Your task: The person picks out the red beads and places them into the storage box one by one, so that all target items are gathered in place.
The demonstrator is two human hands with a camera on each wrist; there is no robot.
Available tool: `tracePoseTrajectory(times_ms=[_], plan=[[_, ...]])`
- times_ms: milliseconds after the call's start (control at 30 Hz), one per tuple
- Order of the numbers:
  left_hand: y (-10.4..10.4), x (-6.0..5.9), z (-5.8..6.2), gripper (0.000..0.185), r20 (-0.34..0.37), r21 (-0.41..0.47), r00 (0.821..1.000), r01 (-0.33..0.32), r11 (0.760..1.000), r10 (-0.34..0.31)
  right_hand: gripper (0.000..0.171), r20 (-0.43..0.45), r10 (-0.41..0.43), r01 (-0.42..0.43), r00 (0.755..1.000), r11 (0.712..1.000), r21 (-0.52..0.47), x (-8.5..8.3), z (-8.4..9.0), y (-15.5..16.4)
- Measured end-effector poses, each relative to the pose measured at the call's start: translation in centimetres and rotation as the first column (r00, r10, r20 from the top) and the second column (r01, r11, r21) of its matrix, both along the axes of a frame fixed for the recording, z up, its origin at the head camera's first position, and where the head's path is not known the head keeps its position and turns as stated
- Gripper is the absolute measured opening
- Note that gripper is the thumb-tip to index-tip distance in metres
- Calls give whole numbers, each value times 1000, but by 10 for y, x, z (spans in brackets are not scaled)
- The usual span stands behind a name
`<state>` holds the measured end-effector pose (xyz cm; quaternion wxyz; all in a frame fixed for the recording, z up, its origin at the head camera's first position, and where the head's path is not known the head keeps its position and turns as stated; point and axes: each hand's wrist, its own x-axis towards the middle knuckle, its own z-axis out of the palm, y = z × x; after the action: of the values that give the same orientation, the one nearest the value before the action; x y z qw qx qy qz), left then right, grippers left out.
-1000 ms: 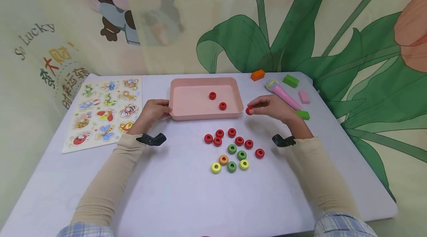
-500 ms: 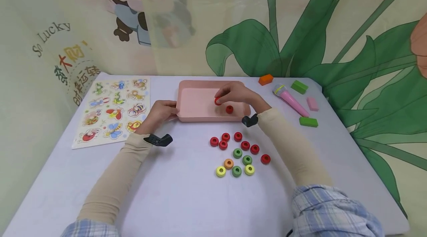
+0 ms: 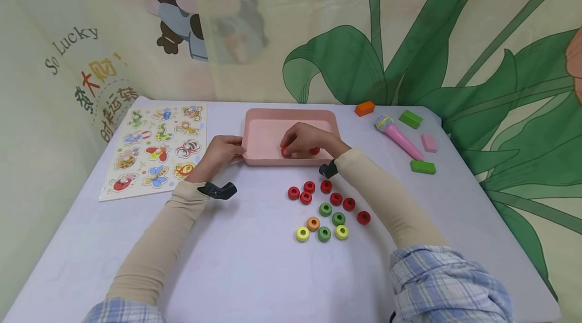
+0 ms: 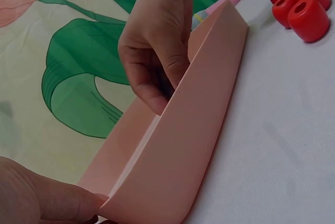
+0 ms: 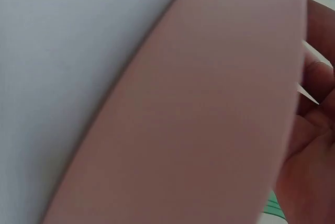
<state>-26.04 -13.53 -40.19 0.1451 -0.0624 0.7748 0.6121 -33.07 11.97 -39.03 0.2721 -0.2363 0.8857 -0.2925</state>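
I see the left hand [image 3: 223,153] pinching the pink tray [image 3: 263,128] at its left end, grip narrowed to the rim, probably to steady it; the right hand [image 3: 305,138] reaches inside, fingertips drawn in around a red bead [image 3: 284,151], low near the front wall; I can't tell whether that bead touches the floor or where its hole points; the tray's long axis runs left to right, across my view; another red bead [image 3: 314,151] sits beneath the right hand, and the loose barrel-shaped beads [image 3: 306,197] on the table [image 3: 227,262] stand hole-up.
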Motion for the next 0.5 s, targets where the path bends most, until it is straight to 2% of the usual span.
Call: tracePoseTrajectory(times_ms=[233,333,500], plan=[[2,0,0,46,0,5,1000,7,1000,-7,17,-29,11,-11,1000,1000,-7,3,-4,1],[2,0,0,46,-3,9,1000,15,1000,-15,23,-35,-12,11,999,1000,-28,4,-2,5],[-1,0,1,46,-17,28,1000,21,999,-21,34,-86,-75,59,993,984,-169,12,16,26]])
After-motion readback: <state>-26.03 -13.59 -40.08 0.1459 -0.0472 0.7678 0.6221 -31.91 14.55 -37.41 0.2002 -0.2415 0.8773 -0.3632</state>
